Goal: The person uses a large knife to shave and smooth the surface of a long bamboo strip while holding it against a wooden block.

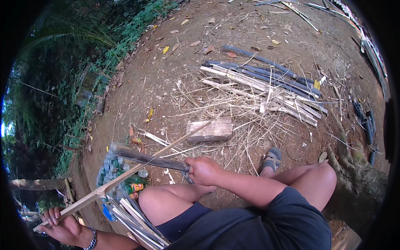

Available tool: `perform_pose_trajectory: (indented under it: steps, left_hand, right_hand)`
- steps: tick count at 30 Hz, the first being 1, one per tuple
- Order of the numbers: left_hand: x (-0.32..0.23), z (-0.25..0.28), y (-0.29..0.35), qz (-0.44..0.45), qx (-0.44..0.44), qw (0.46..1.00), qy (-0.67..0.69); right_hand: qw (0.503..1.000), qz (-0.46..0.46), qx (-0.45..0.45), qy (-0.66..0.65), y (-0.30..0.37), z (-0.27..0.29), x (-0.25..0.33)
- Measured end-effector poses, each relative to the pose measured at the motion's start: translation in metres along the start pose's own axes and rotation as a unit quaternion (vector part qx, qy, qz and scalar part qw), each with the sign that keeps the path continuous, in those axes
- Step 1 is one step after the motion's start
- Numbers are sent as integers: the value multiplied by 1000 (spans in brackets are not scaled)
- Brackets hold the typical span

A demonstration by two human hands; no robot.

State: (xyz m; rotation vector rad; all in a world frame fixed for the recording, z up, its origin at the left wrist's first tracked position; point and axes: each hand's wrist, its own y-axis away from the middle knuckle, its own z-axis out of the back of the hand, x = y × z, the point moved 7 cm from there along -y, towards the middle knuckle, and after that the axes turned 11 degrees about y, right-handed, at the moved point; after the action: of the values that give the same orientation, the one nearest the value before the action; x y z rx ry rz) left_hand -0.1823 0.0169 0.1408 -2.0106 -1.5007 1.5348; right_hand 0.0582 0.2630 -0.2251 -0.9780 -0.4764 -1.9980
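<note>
Head view, left hand [62, 227] low and extended, grip closed around a bamboo strip [137, 168], right hand [203, 171] fisted on a long knife [148, 159] laid across it, forearm bent inward above bare knees.

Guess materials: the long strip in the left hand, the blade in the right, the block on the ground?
Strip: likely split bamboo, pale, matte, fibrous, with a node bump. Blade: looks like dull dark metal, no shine. Block: weathered wood, grey-brown, rough and chipped.

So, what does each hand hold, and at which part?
The left hand grips a long bamboo strip near its lower end. The right hand holds a large dark knife by its handle, the blade lying across the strip.
</note>
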Motion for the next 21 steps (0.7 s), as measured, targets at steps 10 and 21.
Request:
perform_pose_trajectory:
  steps: [10, 21]
  left_hand:
    - [2, 7, -4, -5, -5, 1000, -2]
    - [-4, 33, -10, 10, -17, 1000, -8]
  right_hand:
    - [967, -237, 85, 36, -7, -14, -115]
    - [934, -352, 35, 44, 24, -54, -257]
